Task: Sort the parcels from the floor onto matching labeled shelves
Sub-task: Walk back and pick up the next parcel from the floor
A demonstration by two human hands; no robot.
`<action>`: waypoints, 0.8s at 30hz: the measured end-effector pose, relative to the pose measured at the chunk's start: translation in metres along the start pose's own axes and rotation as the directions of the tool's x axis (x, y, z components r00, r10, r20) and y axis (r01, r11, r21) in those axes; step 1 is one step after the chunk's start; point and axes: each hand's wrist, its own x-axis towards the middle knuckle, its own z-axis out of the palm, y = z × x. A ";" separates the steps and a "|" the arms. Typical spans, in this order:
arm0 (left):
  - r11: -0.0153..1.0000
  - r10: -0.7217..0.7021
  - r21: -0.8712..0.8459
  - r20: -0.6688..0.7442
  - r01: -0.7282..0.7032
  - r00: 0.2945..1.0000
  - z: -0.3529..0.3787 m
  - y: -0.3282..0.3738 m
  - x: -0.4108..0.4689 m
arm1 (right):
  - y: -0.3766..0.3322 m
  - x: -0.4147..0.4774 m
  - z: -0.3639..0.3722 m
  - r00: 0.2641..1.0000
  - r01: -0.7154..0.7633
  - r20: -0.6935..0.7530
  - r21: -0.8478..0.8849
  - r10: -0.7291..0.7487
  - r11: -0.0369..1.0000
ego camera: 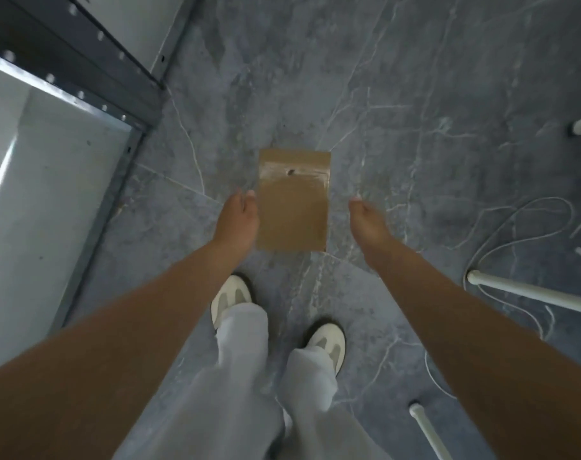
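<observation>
left hand [237,217], right hand [369,215]: wide, empty | parcel [294,200] between | shelf [33,180] bare

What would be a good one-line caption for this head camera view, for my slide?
Both open hands, left hand and right hand, reach toward a flat brown paper parcel over the grey marble floor.

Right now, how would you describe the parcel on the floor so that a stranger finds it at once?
Start from the grey marbled floor, right of the metal shelf frame. Between the left hand and right hand lies a flat brown parcel, the only brown thing there.
</observation>
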 end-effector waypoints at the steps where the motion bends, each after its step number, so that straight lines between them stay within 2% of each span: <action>1: 0.998 -0.042 -0.037 0.012 0.042 0.999 0.009 -0.004 0.008 | 0.003 0.009 0.006 0.999 -0.037 0.015 0.035 0.037 0.999; 5: 0.960 -0.185 -0.202 0.069 0.195 0.980 0.034 -0.007 0.025 | 0.008 0.027 0.026 0.952 -0.285 0.180 0.230 0.247 0.931; 8: 0.944 -0.205 -0.239 0.118 0.228 0.972 0.037 0.001 0.024 | 0.003 0.027 0.033 0.913 -0.365 0.296 0.294 0.279 0.883; 12: 0.959 -0.136 -0.240 0.085 0.153 0.987 0.018 0.014 0.006 | -0.007 0.002 0.024 0.925 -0.338 0.287 0.318 0.249 0.886; 17: 0.968 -0.044 -0.242 0.075 0.061 0.996 -0.028 0.047 -0.056 | -0.038 -0.073 -0.003 0.942 -0.293 0.268 0.362 0.202 0.885; 24: 0.937 0.118 -0.326 -0.030 -0.121 0.993 -0.112 0.121 -0.179 | -0.129 -0.199 -0.081 0.981 -0.077 0.194 0.317 0.015 0.945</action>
